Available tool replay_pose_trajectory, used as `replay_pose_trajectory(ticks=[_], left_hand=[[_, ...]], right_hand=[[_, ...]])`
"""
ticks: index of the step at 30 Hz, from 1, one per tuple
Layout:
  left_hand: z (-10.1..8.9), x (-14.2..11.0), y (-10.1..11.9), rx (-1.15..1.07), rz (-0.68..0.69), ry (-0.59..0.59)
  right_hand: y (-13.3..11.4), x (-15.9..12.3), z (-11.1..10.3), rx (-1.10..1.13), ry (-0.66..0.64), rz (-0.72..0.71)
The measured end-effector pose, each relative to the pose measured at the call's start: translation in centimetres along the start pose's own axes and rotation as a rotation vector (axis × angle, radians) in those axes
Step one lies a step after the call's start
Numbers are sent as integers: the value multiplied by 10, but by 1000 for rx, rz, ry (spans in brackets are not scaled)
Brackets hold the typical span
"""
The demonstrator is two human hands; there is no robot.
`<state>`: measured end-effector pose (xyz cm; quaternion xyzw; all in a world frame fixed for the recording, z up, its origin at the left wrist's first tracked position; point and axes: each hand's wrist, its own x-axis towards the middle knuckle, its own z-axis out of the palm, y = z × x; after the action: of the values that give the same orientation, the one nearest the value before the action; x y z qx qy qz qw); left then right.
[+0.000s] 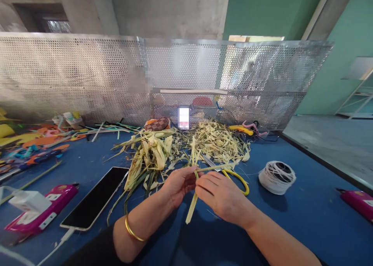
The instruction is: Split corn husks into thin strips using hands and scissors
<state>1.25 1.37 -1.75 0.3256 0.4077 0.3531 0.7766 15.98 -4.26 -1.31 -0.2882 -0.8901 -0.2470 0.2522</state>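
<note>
Pale corn husk strips (191, 208), crossed over one another, are pinched between my two hands above the blue table. My left hand (181, 184) grips them from the left, thumb on top near the crossing. From the right, my right hand (220, 194) closes on the same strips, its fingertips partly hidden behind the back of the hand. One strip points toward me, another up and away, and one out to the right. Just beyond my right hand lie scissors with yellow handles (247, 189), their blades partly under the strips.
Behind my hands lie corn husks (159, 151) and a heap of shredded husk (220, 139). A phone (96, 200) and a magenta power strip (43, 211) are on the left. A spool of white cord (276, 177) stands right. A perforated metal screen (87, 75) borders the table's back.
</note>
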Motion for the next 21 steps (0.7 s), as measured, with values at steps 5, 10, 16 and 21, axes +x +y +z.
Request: replay_pose_trajectory(ticks=[5, 10, 16, 21], left_hand=[[-3, 4, -3, -31, -8, 4], [-1, 2, -2, -29, -26, 112], [1, 2, -3, -39, 76, 101], [5, 0, -4, 85, 237, 43]], right_hand=[[-10, 5, 5, -228, -120, -125], [-19, 5, 14, -294, -152, -191], [-18, 7, 12, -127, -39, -114], [-1, 0, 9, -67, 145, 417]])
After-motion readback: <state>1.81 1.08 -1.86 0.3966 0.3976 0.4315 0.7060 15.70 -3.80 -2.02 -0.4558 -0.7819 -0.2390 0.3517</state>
